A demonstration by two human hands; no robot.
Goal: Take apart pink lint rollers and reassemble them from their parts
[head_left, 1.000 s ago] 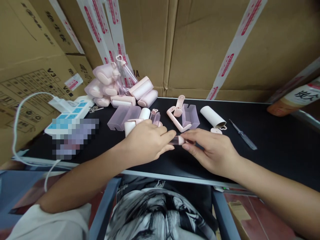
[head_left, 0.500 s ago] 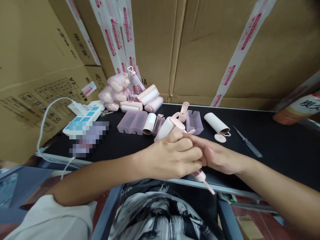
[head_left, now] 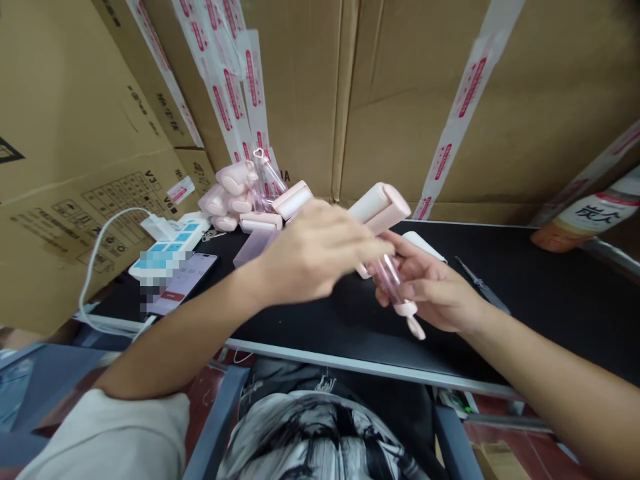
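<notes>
My right hand is closed around a clear pink tube, which slants down to a pale pink end cap with a loop. Just above those fingers is a white-and-pink rounded case, raised off the table; which hand supports it is hidden. My left hand reaches across to the tube's upper end, back of the hand up. Motion smears its fingers, and its thumb is out of sight. Part of a pale pink piece shows between the hands.
Several pink cases are piled against the cardboard at the back left. A translucent purple holder lies partly behind my left hand. On the right are a white cylinder, a screwdriver and a bottle. A phone lies beside a power strip.
Both hands have lifted from near the table's front edge, and the left has loosened from its fist and shifted left. The white-and-pink case has risen. More of the tube shows in my right hand.
</notes>
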